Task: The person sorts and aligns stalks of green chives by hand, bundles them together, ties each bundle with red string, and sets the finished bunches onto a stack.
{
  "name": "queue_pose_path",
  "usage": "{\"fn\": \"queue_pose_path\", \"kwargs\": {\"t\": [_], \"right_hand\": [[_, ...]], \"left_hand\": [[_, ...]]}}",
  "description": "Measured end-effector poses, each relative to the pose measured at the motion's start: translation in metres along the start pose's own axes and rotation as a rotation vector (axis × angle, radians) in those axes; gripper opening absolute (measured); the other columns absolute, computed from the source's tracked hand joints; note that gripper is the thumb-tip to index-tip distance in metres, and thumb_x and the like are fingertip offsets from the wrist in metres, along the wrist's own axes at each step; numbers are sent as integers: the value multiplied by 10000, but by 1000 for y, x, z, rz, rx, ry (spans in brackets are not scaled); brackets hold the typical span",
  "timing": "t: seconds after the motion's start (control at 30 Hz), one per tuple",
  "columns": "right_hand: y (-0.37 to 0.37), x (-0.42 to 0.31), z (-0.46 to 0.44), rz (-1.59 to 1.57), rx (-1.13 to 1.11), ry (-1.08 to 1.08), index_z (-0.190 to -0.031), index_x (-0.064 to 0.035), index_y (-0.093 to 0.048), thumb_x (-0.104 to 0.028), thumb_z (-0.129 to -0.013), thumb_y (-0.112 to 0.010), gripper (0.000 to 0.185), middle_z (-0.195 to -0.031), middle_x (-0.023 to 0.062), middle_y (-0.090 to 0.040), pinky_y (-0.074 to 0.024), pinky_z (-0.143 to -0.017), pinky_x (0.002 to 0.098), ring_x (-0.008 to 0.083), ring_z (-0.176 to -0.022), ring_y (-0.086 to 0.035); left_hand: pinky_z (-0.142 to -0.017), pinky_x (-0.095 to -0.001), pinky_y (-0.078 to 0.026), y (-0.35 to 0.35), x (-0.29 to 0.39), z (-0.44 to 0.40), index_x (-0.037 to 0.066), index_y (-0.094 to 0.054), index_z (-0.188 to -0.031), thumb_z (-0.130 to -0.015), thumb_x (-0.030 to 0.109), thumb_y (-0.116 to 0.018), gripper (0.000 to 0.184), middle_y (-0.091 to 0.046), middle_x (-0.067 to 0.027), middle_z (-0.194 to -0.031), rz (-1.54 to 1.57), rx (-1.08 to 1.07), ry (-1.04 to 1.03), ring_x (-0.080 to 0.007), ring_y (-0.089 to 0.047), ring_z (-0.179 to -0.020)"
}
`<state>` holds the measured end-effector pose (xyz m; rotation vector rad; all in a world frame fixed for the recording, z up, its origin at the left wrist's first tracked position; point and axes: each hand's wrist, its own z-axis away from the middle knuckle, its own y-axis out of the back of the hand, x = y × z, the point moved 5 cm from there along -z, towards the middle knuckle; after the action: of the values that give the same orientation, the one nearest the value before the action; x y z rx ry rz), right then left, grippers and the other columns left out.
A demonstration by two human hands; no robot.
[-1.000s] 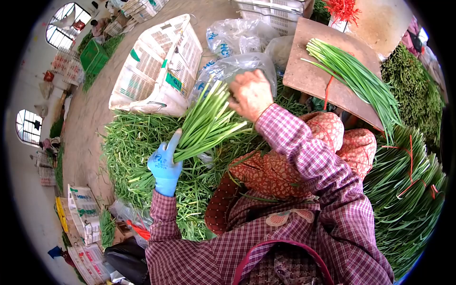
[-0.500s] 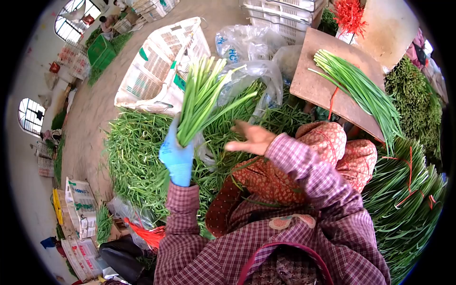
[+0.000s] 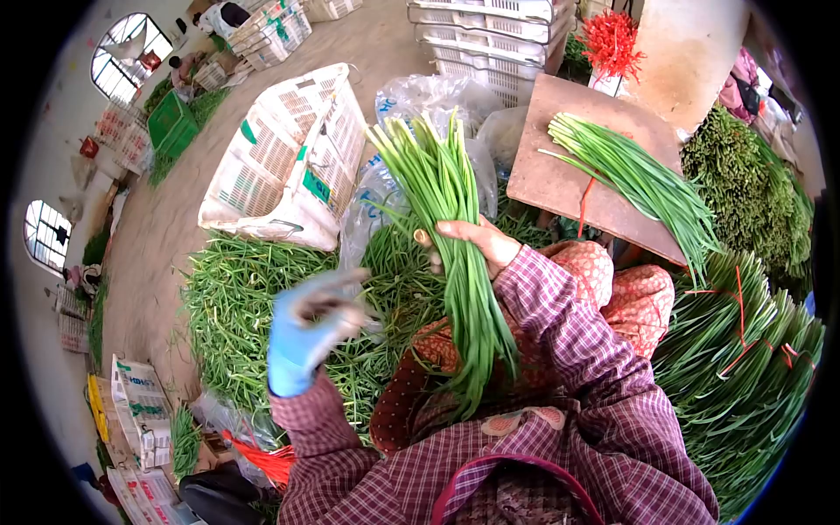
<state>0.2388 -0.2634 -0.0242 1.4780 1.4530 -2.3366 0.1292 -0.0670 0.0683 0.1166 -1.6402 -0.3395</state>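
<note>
My right hand is wrapped round a bunch of long green stalks, pale ends up and leafy ends hanging over my lap. My left hand, in a blue glove with bare fingertips, is apart from the bunch, over a heap of loose greens. It is blurred, with its fingers apart and nothing seen in them. Another bunch of stalks lies on a brown board to the right, with a red tie hanging under it.
A white crate stands behind the heap, beside clear plastic bags. Stacked crates and red ties are at the back. Tied green bundles lie at the right. Other people are far off at upper left.
The bunch has passed from my left hand to my right hand and now hangs further right, over my lap. My left hand has let go and moved away to the left.
</note>
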Motion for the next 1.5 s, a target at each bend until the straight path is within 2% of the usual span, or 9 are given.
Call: {"fn": "queue_pose_path", "kwargs": {"t": [0.1,0.17,0.3,0.4,0.63,0.9,1.23,1.37,1.5], "right_hand": [[-1,11,-1,26,-157,-5,-1216,-32,-503,-202,-877,-630,400,-1003,72,-650,-566,-634,323,186,-706,-646],[-14,19,3,24,-222,-25,-1239,-31,-489,-202,-871,-640,433,-1007,86,-651,-569,-639,325,191,-690,-650],[-37,36,16,4,-294,-139,-1300,-57,-435,-192,-868,-644,498,-990,94,-627,-562,-623,313,191,-689,-642],[-41,56,21,13,-302,-258,-1339,-65,-408,-195,-868,-651,545,-1088,100,-589,-560,-672,307,175,-849,-621],[-18,40,21,684,-238,-21,-1423,3,-307,-503,-869,-611,810,-1377,209,-433,-342,-1077,387,278,-1286,-407],[-62,-48,39,1258,254,577,-919,-45,-630,-293,-769,-743,311,-818,108,-660,-504,-672,377,299,-745,-649],[-85,-58,40,1696,284,791,-828,-73,-614,-227,-810,-652,159,-734,109,-619,-484,-570,436,345,-647,-617],[-93,-66,39,1858,271,868,-830,-69,-558,-196,-806,-639,153,-689,99,-566,-479,-561,437,342,-621,-606],[-81,-79,28,1990,373,920,-842,-78,-534,-144,-855,-601,95,-703,77,-574,-460,-452,362,237,-536,-585]], "left_hand": [[-718,-298,-562,39,-27,-19,-62,-539,-1218,-829,508,-639,697,-698,-132,-875,-23,202,-49,-166,-680,-731],[-811,-324,-542,22,-51,-37,-82,-354,-1366,-795,464,-691,859,-625,-209,-1144,195,61,-13,-231,-656,-932],[-1016,-537,-395,-31,-87,-55,87,-300,-1445,-674,770,-592,1070,-404,-205,-1409,570,-104,-88,-347,-438,-1268],[-1030,-549,-385,-52,-55,-73,126,-168,-1492,-657,791,-580,1144,-325,-219,-1446,993,-179,-203,-425,-361,-1304],[-1006,-543,-431,-47,-66,-76,135,-242,-1462,-881,289,-578,688,-413,-200,-1375,1274,-99,-215,-392,-481,-1217],[-949,-470,-487,-53,-62,-76,5,-375,-1346,-865,226,-568,563,-497,-238,-1290,1181,27,-99,-359,-536,-1160],[-764,-293,-545,-61,-71,-72,-62,-537,-1150,-866,112,-551,334,-639,-123,-1014,876,10,54,-182,-643,-864],[-833,-296,-520,-67,-46,-68,-2,-570,-1162,-804,54,-644,370,-641,-98,-1024,903,42,20,-177,-635,-912],[-685,-333,-556,-72,-33,-69,-39,-479,-1204,-792,51,-608,441,-614,-115,-896,825,48,60,-220,-647,-757]]}}
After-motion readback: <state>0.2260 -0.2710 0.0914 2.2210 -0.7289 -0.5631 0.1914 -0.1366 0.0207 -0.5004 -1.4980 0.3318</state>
